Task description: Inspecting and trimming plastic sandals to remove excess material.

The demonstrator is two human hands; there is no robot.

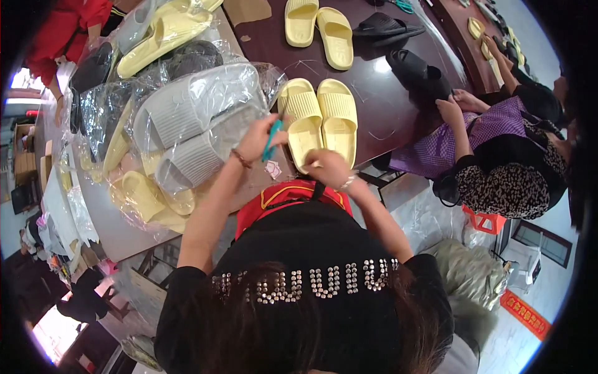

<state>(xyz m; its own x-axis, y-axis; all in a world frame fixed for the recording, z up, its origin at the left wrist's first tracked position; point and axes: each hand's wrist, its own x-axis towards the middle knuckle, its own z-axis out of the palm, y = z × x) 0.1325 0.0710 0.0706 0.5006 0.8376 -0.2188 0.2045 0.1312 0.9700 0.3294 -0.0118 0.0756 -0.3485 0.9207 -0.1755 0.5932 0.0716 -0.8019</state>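
Two yellow slippers lie side by side at the table edge before me, the left slipper (304,128) and the right slipper (338,115), toes pointing away. My left hand (258,138) is closed around a slim teal tool (271,141) that looks like thread snips; its tip is not clear to see. This hand is beside the left slipper's strap. My right hand (329,168) is over the heel ends, thumb and fingers pinched together at the left slipper's heel. What is in that pinch, if anything, is too small to make out.
Grey slippers (212,118) in clear plastic are heaped at left with bagged yellow and black ones. Another yellow pair (319,31) and black slippers (389,28) lie farther back on the table (374,124). At right, a co-worker (498,156) handles a black slipper (418,75).
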